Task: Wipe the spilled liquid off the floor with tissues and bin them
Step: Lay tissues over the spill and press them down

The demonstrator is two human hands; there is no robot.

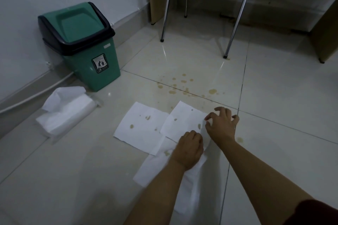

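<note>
**A:** How far along do you reckon you are?

**B:** Early, I'd judge. You have three tissues spread flat on the tiled floor: the left tissue, the middle tissue overlapping it, and a near tissue running back under your arms. All three show brown blots, so some of the liquid is soaking in. But a scatter of brown drops sits bare beyond the sheets, along the tile seam, and one lone drop lies just right of your right wrist. Nothing looks binned; the green swing-lid bin stands shut by the wall.

**A:** And my hands?

**B:** Your left hand rests knuckles up on the near tissue, where it meets the middle one. Its fingers are curled under; I cannot tell whether they pinch paper. Your right hand is at the right edge of the middle tissue, fingers bent and spread like a claw, fingertips at or just above the paper. The hands are close together, not touching.

**A:** More tissues if I need them?

**B:** The open tissue pack lies to your left, just in front of the bin.
</note>
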